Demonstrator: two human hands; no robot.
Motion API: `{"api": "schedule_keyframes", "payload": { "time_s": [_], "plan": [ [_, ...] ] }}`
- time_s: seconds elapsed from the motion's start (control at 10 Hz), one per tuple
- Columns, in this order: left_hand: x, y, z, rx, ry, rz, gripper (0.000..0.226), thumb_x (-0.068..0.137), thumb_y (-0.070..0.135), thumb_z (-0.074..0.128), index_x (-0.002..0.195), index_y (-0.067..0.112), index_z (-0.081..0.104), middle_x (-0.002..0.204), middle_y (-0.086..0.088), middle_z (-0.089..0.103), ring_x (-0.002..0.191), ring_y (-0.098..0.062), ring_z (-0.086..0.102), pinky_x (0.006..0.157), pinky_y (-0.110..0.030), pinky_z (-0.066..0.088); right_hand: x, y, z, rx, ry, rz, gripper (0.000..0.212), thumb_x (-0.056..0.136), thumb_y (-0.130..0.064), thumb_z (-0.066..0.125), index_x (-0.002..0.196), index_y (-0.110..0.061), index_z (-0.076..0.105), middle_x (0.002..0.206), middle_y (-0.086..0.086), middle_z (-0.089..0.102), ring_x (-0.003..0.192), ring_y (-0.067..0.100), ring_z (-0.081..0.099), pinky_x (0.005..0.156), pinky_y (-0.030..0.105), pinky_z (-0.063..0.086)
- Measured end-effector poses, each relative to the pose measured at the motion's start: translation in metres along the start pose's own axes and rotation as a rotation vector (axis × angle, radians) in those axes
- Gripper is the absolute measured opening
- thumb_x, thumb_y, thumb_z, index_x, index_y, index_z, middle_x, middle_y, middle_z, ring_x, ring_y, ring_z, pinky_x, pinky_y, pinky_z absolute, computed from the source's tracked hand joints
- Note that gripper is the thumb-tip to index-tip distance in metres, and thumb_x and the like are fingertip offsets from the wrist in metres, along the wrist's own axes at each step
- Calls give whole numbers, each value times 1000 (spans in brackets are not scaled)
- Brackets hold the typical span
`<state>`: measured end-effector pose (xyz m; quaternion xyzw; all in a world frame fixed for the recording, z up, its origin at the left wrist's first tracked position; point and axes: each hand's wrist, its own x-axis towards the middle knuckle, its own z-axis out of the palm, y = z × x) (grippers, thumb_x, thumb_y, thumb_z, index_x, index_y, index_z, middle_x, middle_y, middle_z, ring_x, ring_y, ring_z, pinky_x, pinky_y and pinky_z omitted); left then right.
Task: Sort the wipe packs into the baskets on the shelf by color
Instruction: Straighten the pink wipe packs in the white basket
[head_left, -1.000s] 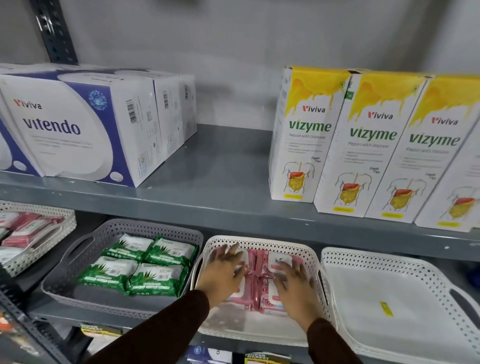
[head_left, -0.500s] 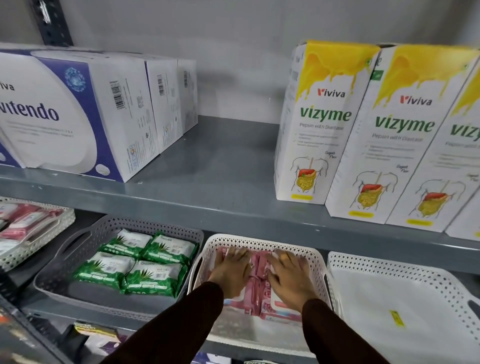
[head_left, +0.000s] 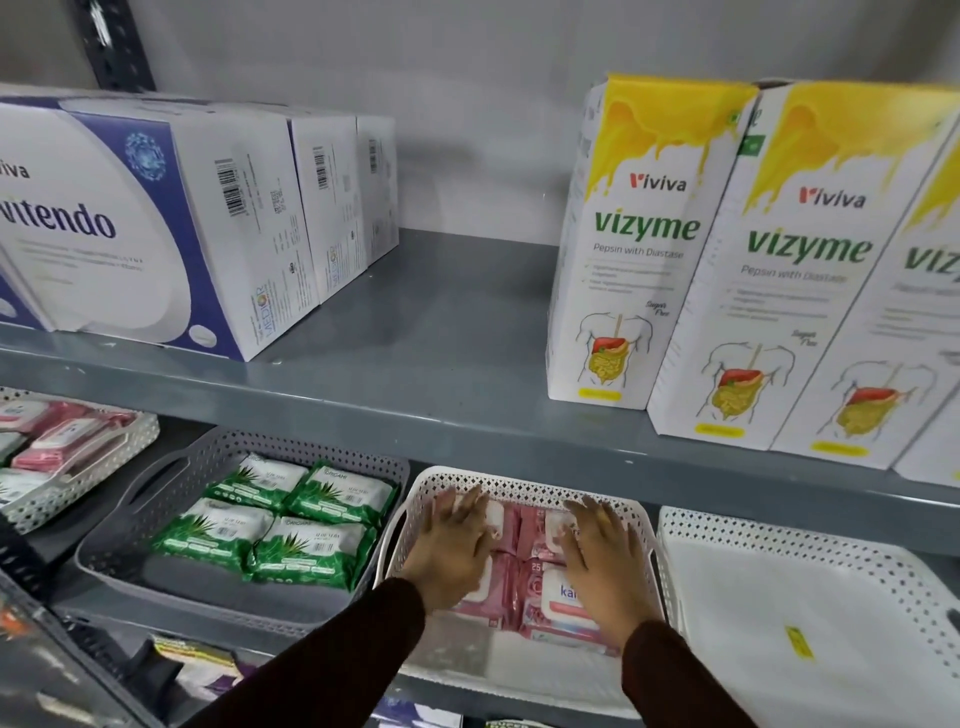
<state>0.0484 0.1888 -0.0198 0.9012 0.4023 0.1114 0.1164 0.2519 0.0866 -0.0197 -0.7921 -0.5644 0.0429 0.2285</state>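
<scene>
Four green wipe packs (head_left: 283, 519) already grouped in the grey basket (head_left: 130, 545), pink wipe packs (head_left: 524, 566) laid in the middle white basket (head_left: 519, 486) under flat, open hands, left (head_left: 449, 551) and right (head_left: 602, 561), gripping nothing; mixed packs (head_left: 57, 441) at far left seemingly unsorted.

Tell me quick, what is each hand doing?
Left hand: open, flat on the pink wipe packs.
Right hand: open, flat on them, holding nothing.

Grey shelf (head_left: 441, 364), boxes up top, 4 baskets below
</scene>
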Motion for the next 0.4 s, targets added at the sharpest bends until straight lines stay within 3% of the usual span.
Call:
{"api": "schedule_keyframes", "payload": {
  "time_s": [0.1,0.2,0.3,0.4],
  "plan": [
    [-23,-9,4,25,-117,-50,64,103,48,16,153,21,-13,154,0,-27,140,-25,-31,116,-54,-10,-21,5,3,-50,-56,96,55,101,-45,29,152,-27,18,164,2,14,151,23,5,121,48,10],
    [-26,-7,11,-29,-158,-74,66,102,50,15,151,23,-20,151,0,-33,137,-28,-35,115,-55,-11,-25,5,19,4,-216,107,70,96,-60,17,154,-27,-4,163,4,-17,146,24,-24,119,56,-6],
    [-19,-5,13,38,-119,-83,63,102,50,8,152,20,-16,154,-5,-26,136,-29,-35,115,-53,-12,-20,5,24,-40,-255,116,89,76,-73,-10,153,-29,-13,161,6,-23,144,25,-28,117,60,-8],
    [-28,-9,29,198,30,3,66,100,46,-2,151,5,5,156,-13,21,144,-31,-18,116,-49,-6,-20,3,38,-75,-144,67,95,76,-76,-14,154,-25,0,164,7,-10,147,22,-23,116,57,-3]
  ]
}}
